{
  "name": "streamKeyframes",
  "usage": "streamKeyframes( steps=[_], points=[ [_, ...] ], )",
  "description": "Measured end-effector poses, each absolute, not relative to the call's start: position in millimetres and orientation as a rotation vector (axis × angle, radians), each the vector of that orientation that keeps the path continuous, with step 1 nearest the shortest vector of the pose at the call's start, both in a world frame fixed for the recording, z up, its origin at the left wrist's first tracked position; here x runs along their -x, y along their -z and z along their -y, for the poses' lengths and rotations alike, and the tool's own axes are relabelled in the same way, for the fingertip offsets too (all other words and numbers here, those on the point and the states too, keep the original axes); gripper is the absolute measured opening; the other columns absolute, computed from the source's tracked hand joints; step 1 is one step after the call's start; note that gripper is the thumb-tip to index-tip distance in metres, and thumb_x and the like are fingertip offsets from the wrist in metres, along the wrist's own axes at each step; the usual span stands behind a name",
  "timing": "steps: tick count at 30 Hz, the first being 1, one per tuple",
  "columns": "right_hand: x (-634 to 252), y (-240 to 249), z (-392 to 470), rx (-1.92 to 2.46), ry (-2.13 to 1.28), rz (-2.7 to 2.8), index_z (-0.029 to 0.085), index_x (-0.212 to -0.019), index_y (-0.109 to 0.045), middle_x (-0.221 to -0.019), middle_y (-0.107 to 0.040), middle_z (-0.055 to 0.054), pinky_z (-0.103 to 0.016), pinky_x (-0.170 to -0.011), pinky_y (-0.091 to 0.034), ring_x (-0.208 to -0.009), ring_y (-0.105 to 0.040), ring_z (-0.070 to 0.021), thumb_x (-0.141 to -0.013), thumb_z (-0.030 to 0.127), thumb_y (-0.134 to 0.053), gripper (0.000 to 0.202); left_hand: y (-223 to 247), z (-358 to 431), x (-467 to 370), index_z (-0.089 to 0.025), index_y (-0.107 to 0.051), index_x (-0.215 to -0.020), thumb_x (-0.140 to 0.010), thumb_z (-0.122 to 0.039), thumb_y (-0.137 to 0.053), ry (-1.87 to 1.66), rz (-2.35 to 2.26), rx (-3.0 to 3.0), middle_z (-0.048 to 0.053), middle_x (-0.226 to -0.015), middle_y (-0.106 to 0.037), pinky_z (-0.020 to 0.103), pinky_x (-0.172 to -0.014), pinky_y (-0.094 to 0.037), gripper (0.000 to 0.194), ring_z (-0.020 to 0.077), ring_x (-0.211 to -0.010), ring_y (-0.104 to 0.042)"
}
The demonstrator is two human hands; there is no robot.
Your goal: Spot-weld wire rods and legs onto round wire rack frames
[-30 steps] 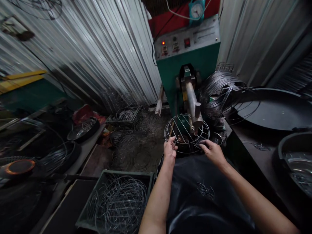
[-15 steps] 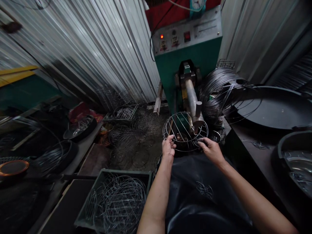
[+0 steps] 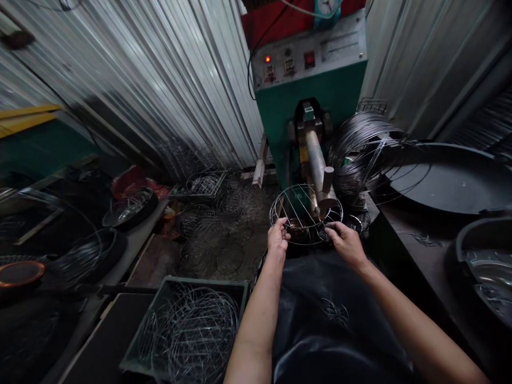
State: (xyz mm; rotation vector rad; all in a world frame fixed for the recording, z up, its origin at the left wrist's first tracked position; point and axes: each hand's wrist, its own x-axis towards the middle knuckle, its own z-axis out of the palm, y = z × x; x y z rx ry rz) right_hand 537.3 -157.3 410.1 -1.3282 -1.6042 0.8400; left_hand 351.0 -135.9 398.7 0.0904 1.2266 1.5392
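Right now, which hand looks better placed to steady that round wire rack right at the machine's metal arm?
Probably the right hand: it grips the wire rack's rim just below the metal arm's tip. The left hand holds the rim's opposite, left edge, farther from it.

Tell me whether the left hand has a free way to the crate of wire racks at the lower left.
Probably yes. The left hand grips the round wire rack and must let go first; the crate lies open-topped beside that forearm.
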Motion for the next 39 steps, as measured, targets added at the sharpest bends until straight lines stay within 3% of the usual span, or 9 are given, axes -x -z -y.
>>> streamKeyframes(
  steps=[9,13,16,19,23,25,28,33,39],
  points=[
    [-530.4,-405.2,155.3,1.348,-0.853,1.608,0.016,-0.083,-0.062,-0.057,-0.059,-0.001,-0.025,-0.050,-0.044,-0.048,-0.054,-0.0140,-0.080,0.043,-0.047,0.031,-404.2,135.9,-353.9,-0.016,-0.041,-0.057,-0.056,-0.018,-0.072,-1.533,-1.338,-0.062,-0.011,-0.045,-0.030,0.017,-0.033,-0.016,0.031,0.0000,-0.034,-0.021],
    [-554.6,-407.0,164.1,1.329,-0.737,1.690,0.016,-0.088,-0.063,-0.073,-0.066,-0.006,-0.029,-0.060,-0.048,-0.063,-0.061,-0.0184,-0.080,0.045,-0.047,0.033,-406.0,143.3,-342.0,-0.016,-0.045,-0.062,-0.058,-0.034,-0.074,-1.399,-1.303,-0.105,-0.009,-0.048,-0.035,0.017,-0.037,-0.027,0.034,0.0023,-0.036,-0.030],
    [-602.6,-403.2,188.6,1.410,-0.509,1.744,0.018,-0.096,-0.062,-0.096,-0.066,-0.010,-0.034,-0.078,-0.048,-0.087,-0.062,-0.0231,-0.080,0.045,-0.048,0.034,-406.8,141.4,-316.1,-0.016,-0.051,-0.067,-0.061,-0.057,-0.066,-1.132,-1.347,-0.259,-0.001,-0.060,-0.051,0.027,-0.051,-0.045,0.044,0.0109,-0.052,-0.051],
    [-634.5,-384.7,224.5,1.528,-0.543,1.982,0.020,-0.091,-0.062,-0.090,-0.066,-0.008,-0.032,-0.075,-0.048,-0.083,-0.062,-0.0213,-0.084,0.038,-0.045,0.026,-409.4,124.1,-284.7,-0.016,-0.058,-0.073,-0.055,-0.062,-0.068,-0.853,-1.598,-0.627,0.008,-0.075,-0.060,0.037,-0.064,-0.048,0.051,0.0219,-0.072,-0.059],
    [-602.3,-331.4,266.8,1.444,-0.782,2.583,0.016,-0.091,-0.064,-0.092,-0.066,-0.010,-0.029,-0.072,-0.048,-0.083,-0.063,-0.0209,-0.082,0.018,-0.043,0.022,-415.9,85.3,-259.3,-0.014,-0.061,-0.083,-0.054,-0.072,-0.061,-0.592,-1.683,-0.811,0.020,-0.092,-0.063,0.044,-0.069,-0.047,0.065,0.0338,-0.090,-0.058],
    [-570.6,-301.0,278.2,1.503,-0.801,2.847,0.013,-0.096,-0.064,-0.098,-0.065,-0.014,-0.031,-0.070,-0.048,-0.082,-0.064,-0.0240,-0.075,0.012,-0.050,0.026,-419.3,65.7,-261.4,-0.015,-0.058,-0.098,-0.062,-0.070,-0.056,-0.734,-1.630,-0.823,0.021,-0.106,-0.060,0.041,-0.071,-0.048,0.066,0.0318,-0.097,-0.057],
    [-538.5,-269.1,282.6,1.511,-0.780,2.934,0.010,-0.087,-0.067,-0.090,-0.067,-0.017,-0.034,-0.069,-0.048,-0.080,-0.065,-0.0290,-0.068,0.003,-0.051,0.025,-421.0,43.0,-280.0,-0.018,-0.054,-0.108,-0.069,-0.060,-0.058,-0.926,-1.611,-0.853,0.017,-0.111,-0.058,0.033,-0.067,-0.048,0.057,0.0247,-0.095,-0.058],
    [-545.9,-261.3,280.5,1.484,-0.770,2.959,0.012,-0.079,-0.068,-0.082,-0.069,-0.015,-0.031,-0.068,-0.049,-0.078,-0.066,-0.0269,-0.071,-0.002,-0.044,0.029,-410.3,47.0,-297.0,-0.014,-0.059,-0.078,-0.070,-0.043,-0.067,-0.916,-1.580,-0.836,0.004,-0.065,-0.059,0.020,-0.047,-0.039,0.031,0.0116,-0.054,-0.054],
    [-577.3,-276.1,283.5,1.428,-1.077,2.779,0.015,-0.081,-0.066,-0.086,-0.068,-0.011,-0.027,-0.070,-0.045,-0.082,-0.064,-0.0228,-0.072,0.002,-0.039,0.031,-396.9,118.7,-265.1,-0.015,-0.055,-0.070,-0.060,-0.047,-0.073,-0.950,-1.427,-0.495,0.002,-0.059,-0.055,0.028,-0.049,-0.047,0.037,0.0115,-0.046,-0.050]
  ],
)
